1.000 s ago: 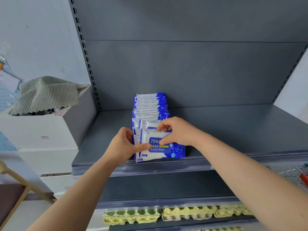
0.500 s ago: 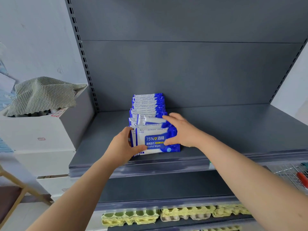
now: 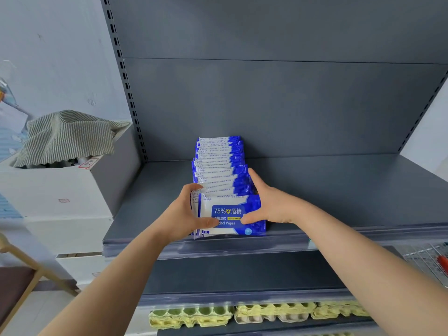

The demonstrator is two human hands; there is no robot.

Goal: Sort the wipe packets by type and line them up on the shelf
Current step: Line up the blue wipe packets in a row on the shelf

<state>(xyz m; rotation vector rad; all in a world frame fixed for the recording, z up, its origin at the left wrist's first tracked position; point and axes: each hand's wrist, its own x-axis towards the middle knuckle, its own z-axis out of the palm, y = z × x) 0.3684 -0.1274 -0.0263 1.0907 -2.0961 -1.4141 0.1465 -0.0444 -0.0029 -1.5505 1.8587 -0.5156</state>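
Note:
A row of blue-and-white alcohol wipe packets [image 3: 219, 163] stands upright on the grey shelf [image 3: 339, 190], running from its front edge to the back panel. The front packet [image 3: 230, 214] reads "75% Alcohol Wipes". My left hand [image 3: 180, 215] presses against the row's left side, thumb on the front packet's face. My right hand [image 3: 269, 202] cups the right side, fingers stretched back along the packets and thumb on the front face. Both hands squeeze the front of the row between them.
White boxes [image 3: 55, 190] with a striped cloth [image 3: 68, 137] on top stand left of the shelf unit. Yellow egg cartons [image 3: 254, 314] fill a lower shelf. A wire basket [image 3: 429, 260] is at the right edge and a wooden chair [image 3: 17, 282] at the lower left.
The right hand moved from the front packet's top edge down to the row's right side. The left hand stayed on the left. The front packets now stand more squarely together.

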